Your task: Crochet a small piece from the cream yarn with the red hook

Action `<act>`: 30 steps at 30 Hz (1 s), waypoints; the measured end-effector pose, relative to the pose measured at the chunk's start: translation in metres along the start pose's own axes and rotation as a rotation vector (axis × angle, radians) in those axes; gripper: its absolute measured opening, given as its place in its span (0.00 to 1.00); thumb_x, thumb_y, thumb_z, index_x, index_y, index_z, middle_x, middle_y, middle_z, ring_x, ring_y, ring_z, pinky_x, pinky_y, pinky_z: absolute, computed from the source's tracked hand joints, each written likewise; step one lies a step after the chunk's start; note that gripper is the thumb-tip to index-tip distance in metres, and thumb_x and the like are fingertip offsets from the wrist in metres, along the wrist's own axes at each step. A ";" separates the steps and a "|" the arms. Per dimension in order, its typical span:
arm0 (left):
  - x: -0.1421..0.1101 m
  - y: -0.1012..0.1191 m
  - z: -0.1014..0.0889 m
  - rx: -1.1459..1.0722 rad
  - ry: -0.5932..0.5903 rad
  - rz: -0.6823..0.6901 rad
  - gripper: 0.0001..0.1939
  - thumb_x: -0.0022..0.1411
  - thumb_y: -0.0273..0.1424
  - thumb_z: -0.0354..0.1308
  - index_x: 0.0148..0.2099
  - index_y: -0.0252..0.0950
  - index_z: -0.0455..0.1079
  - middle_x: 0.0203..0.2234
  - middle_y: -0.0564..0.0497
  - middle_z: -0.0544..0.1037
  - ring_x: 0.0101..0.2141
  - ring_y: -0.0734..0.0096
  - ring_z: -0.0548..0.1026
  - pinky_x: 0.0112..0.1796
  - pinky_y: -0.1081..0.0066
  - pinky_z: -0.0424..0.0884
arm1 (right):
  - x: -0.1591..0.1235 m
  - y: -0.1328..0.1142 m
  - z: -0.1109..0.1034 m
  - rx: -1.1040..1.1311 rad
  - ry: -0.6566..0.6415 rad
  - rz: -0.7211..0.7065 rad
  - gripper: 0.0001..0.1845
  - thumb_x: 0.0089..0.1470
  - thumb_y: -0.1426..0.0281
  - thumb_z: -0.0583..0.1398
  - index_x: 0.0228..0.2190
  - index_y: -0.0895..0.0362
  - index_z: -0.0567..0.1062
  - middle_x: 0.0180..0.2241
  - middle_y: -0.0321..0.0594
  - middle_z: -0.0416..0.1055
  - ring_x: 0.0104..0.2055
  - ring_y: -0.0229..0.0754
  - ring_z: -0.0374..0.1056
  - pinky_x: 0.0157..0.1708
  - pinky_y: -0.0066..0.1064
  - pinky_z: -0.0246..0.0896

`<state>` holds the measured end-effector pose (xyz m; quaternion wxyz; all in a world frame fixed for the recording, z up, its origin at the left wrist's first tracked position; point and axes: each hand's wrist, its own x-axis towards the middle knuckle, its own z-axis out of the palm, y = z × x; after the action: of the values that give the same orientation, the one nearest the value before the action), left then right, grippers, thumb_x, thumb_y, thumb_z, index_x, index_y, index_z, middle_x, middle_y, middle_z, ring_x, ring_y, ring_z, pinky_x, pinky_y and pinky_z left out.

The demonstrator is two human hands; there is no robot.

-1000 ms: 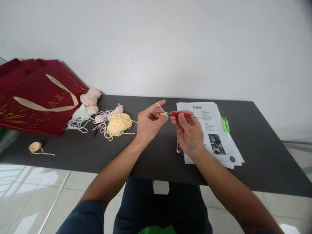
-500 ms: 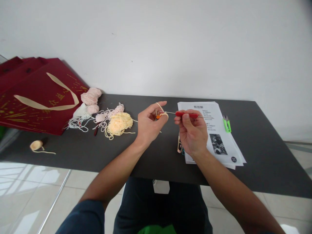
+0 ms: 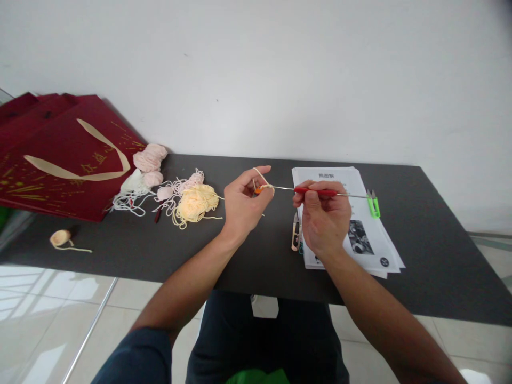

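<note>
Between the thumb and fingers of my right hand (image 3: 326,216) is a crochet hook with a red handle (image 3: 316,191). Its metal shaft points left, and a thin metal end sticks out to the right over the papers. My left hand (image 3: 246,200) pinches a small piece of cream yarn work (image 3: 267,186), with a strand looped over the raised index finger. The hook's tip reaches the yarn at the left fingertips. A small orange item (image 3: 258,190), perhaps a stitch marker, shows there, partly hidden by the thumb. A ball of pale yellow yarn (image 3: 196,202) lies left of my left hand.
Printed sheets (image 3: 336,256) lie under my right hand, with green thread snips (image 3: 373,205) at their right edge and beige snips (image 3: 295,234) at their left. Pink yarn (image 3: 150,159), white yarn (image 3: 134,184) and a dark red bag (image 3: 60,154) stand left. A small cream crocheted piece (image 3: 61,238) lies near the front edge.
My right hand has moved a little to the right with the crochet hook, so more shaft shows between the hands. My left hand has shifted slightly left, still holding the yarn.
</note>
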<state>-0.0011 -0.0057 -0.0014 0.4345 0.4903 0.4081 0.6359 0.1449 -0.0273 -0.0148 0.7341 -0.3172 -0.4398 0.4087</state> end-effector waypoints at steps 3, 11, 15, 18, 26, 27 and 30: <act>0.000 -0.001 0.000 0.015 0.002 0.013 0.20 0.53 0.23 0.67 0.49 0.38 0.80 0.25 0.58 0.73 0.26 0.79 0.67 0.30 0.74 0.65 | 0.001 0.003 -0.001 -0.005 -0.005 -0.038 0.07 0.59 0.68 0.69 0.37 0.50 0.77 0.37 0.34 0.81 0.31 0.35 0.75 0.30 0.29 0.74; -0.003 0.000 -0.001 0.097 0.045 0.053 0.18 0.55 0.24 0.67 0.49 0.39 0.81 0.27 0.55 0.76 0.27 0.77 0.70 0.31 0.73 0.67 | -0.002 0.002 0.003 -0.054 0.001 -0.133 0.06 0.60 0.73 0.68 0.38 0.51 0.78 0.38 0.35 0.82 0.31 0.35 0.78 0.30 0.29 0.76; -0.004 -0.001 0.000 0.144 0.089 0.075 0.17 0.56 0.24 0.67 0.49 0.39 0.81 0.28 0.55 0.77 0.28 0.77 0.72 0.33 0.73 0.69 | -0.007 -0.002 0.007 -0.118 0.011 -0.191 0.08 0.59 0.77 0.67 0.38 0.51 0.80 0.38 0.36 0.83 0.31 0.36 0.79 0.31 0.31 0.78; -0.004 -0.002 0.001 0.155 0.135 0.090 0.15 0.56 0.25 0.68 0.47 0.40 0.81 0.29 0.55 0.79 0.28 0.78 0.74 0.33 0.74 0.70 | -0.012 -0.001 0.008 -0.185 0.001 -0.275 0.11 0.60 0.78 0.66 0.39 0.49 0.82 0.40 0.36 0.84 0.32 0.39 0.81 0.32 0.35 0.81; 0.002 -0.004 0.003 -0.142 0.201 -0.049 0.17 0.50 0.24 0.74 0.44 0.39 0.82 0.27 0.56 0.82 0.28 0.78 0.77 0.37 0.73 0.73 | -0.020 0.008 -0.001 -0.396 -0.161 -0.451 0.19 0.61 0.78 0.65 0.48 0.43 0.83 0.49 0.38 0.84 0.45 0.46 0.83 0.42 0.44 0.85; 0.003 -0.004 0.003 -0.196 0.183 -0.080 0.18 0.49 0.24 0.74 0.44 0.39 0.82 0.27 0.56 0.82 0.29 0.78 0.78 0.38 0.73 0.73 | -0.020 0.009 -0.002 -0.413 -0.185 -0.458 0.20 0.61 0.78 0.65 0.49 0.43 0.83 0.50 0.38 0.84 0.47 0.47 0.83 0.43 0.45 0.85; 0.005 0.000 0.002 -0.340 0.096 -0.200 0.20 0.48 0.24 0.75 0.45 0.39 0.82 0.28 0.56 0.83 0.29 0.79 0.78 0.40 0.73 0.73 | -0.019 0.012 -0.005 -0.421 -0.200 -0.434 0.21 0.61 0.77 0.65 0.50 0.42 0.82 0.51 0.37 0.84 0.48 0.47 0.83 0.44 0.45 0.85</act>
<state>0.0002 -0.0005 -0.0001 0.5521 0.3361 0.3616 0.6719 0.1399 -0.0394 -0.0341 0.6755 -0.3192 -0.6421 0.1719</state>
